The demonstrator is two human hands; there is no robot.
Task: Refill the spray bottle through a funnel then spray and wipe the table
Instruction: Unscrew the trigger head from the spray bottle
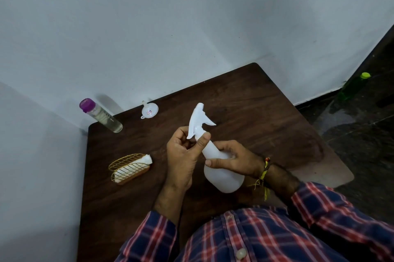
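Plastic spray bottle [221, 173] feels light, smooth, probably empty; my right hand [233, 161] clamps its shoulder, my left hand [184, 153] pinches the collar below the trigger.

We note white translucent plastic spray bottle [221, 168] tilted above dark wooden table [245, 101], trigger head on | small white plastic funnel [149, 109] lying at table's far edge | clear purple-capped refill bottle [100, 115] upright at far-left corner

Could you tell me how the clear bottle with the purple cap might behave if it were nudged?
The clear bottle is tall and narrow, so it probably tips easily. Once down, its round body would likely roll. It stands near the table's back corner, so it could fall off.
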